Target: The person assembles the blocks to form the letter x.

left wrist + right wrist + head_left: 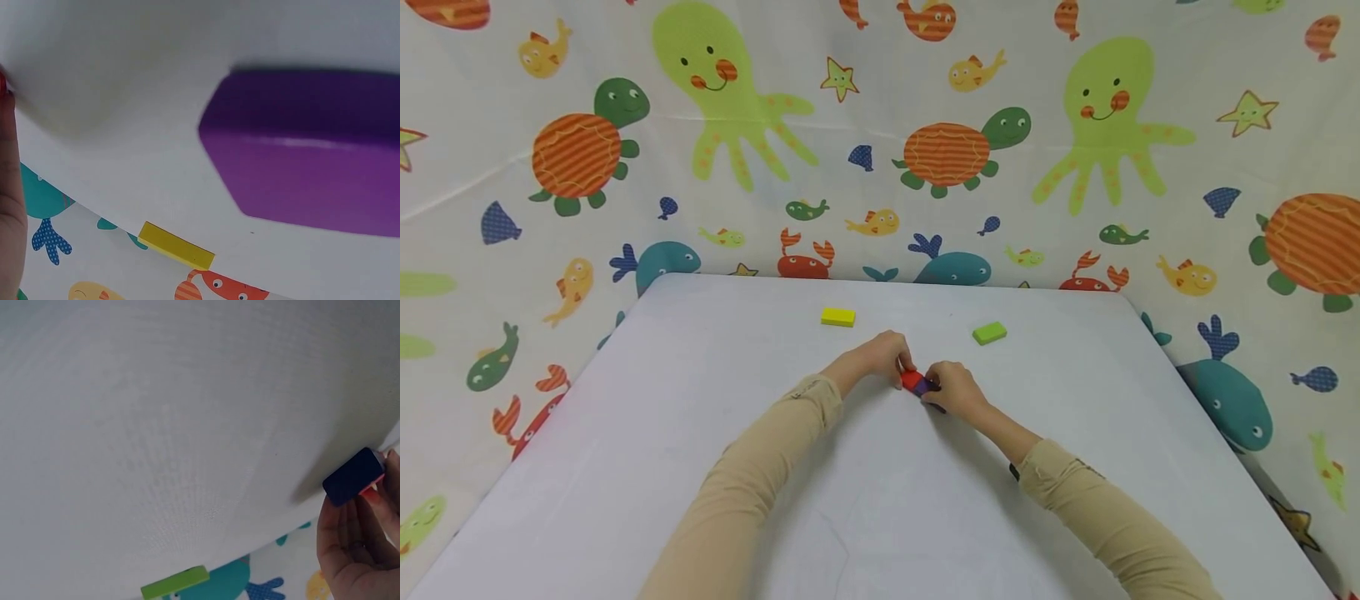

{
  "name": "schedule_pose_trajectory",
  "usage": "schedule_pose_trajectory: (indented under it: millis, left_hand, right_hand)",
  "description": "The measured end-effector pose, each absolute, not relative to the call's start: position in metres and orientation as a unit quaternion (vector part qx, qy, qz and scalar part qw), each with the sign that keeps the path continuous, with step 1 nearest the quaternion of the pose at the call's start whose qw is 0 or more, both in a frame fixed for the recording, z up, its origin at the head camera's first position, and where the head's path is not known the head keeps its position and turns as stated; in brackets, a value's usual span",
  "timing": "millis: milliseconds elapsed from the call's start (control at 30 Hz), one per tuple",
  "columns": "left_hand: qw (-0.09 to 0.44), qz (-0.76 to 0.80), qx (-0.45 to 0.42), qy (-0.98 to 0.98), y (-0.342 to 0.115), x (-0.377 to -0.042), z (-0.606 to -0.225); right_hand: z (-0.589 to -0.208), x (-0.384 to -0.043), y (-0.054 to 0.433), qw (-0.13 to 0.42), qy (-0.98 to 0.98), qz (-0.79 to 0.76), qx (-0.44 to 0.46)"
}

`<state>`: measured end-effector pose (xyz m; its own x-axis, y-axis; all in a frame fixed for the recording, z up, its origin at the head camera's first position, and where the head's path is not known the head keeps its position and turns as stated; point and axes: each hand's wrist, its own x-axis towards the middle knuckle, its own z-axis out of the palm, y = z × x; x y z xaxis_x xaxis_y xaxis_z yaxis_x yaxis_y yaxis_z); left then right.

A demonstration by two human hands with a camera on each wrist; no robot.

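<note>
My left hand (883, 354) pinches a red block (912, 379) near the middle of the white table. Right beside it, my right hand (957, 388) grips a dark blue block (924, 388) between thumb and fingers. The two blocks meet end to end in the head view, partly covered by fingers. In the right wrist view, the blue block (355, 476) shows a flat dark face, with a bit of red behind it. A purple block (312, 169) looms large and close in the left wrist view, while only an edge of the left hand (9, 200) appears there.
Farther back on the table (625, 467) lie a yellow block (838, 317), left of centre, and a light green block (989, 333), right of centre. A sea-animal patterned cloth (865, 242) hangs behind and around the table's edges.
</note>
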<state>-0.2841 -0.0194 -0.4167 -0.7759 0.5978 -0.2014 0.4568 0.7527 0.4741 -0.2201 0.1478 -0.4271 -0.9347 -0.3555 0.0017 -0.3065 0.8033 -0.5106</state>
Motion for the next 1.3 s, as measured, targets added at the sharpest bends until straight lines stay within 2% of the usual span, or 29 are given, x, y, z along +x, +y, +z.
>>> schedule_pose_trajectory:
  millis: [1300]
  left_hand:
    - [0.218,0.229,0.287,0.905,-0.0179,-0.2838,-0.4168]
  right_hand:
    - [-0.4269,-0.2259,0.1455,0.04,0.951,-0.261,-0.159]
